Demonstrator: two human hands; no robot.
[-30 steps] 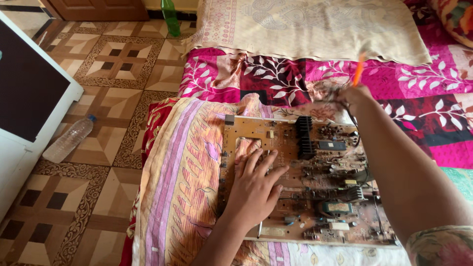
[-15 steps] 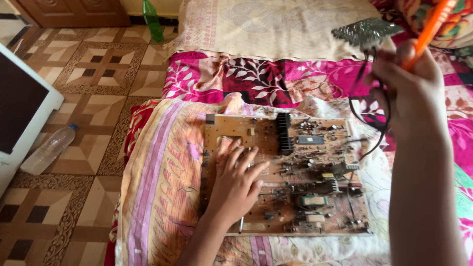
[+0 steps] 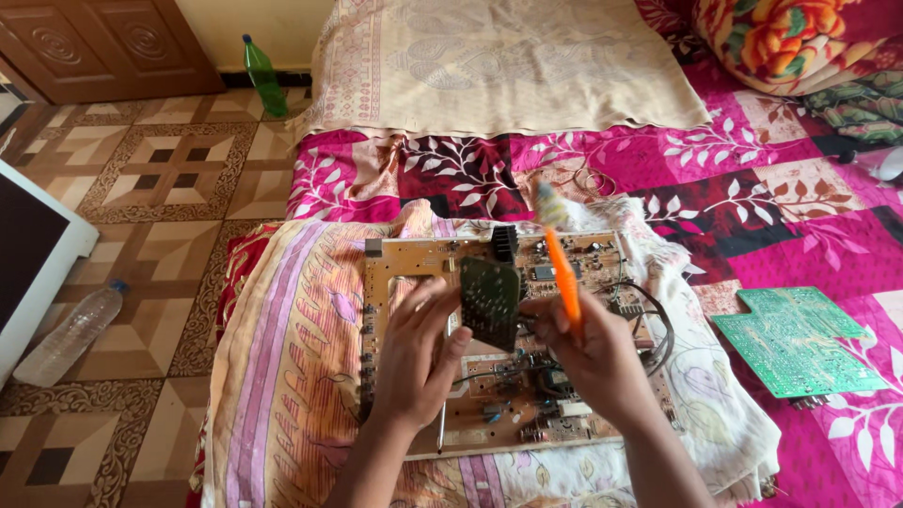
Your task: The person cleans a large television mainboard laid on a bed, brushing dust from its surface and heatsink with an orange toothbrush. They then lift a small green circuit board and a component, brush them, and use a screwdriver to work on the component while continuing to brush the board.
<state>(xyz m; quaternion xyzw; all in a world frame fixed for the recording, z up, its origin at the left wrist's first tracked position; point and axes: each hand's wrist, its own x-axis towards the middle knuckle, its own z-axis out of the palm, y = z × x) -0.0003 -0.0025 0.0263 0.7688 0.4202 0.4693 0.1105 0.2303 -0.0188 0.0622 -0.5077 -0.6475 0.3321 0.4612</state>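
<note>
A large tan circuit board (image 3: 414, 259) with many parts lies on a striped cloth (image 3: 292, 357) on the bed. Just above it, my left hand (image 3: 419, 353) and my right hand (image 3: 593, 353) hold a small dark green board (image 3: 489, 301) upright between them. My left fingers and thumb grip its left edge. My right hand touches its right edge and also grips an orange-handled brush (image 3: 562, 268), bristles pointing up. Black wires (image 3: 649, 320) run from the small board to the large one.
A loose green circuit board (image 3: 800, 339) lies on the pink bedspread at the right. A thin metal tool (image 3: 440, 428) rests on the large board's near edge. On the tiled floor are a clear plastic bottle (image 3: 71, 334), a white-framed screen (image 3: 38, 254) and a green bottle (image 3: 263, 75).
My right hand came down from the upper right with the small board and brush to above the large board. My left hand lifted off the large board and took the small board's edge.
</note>
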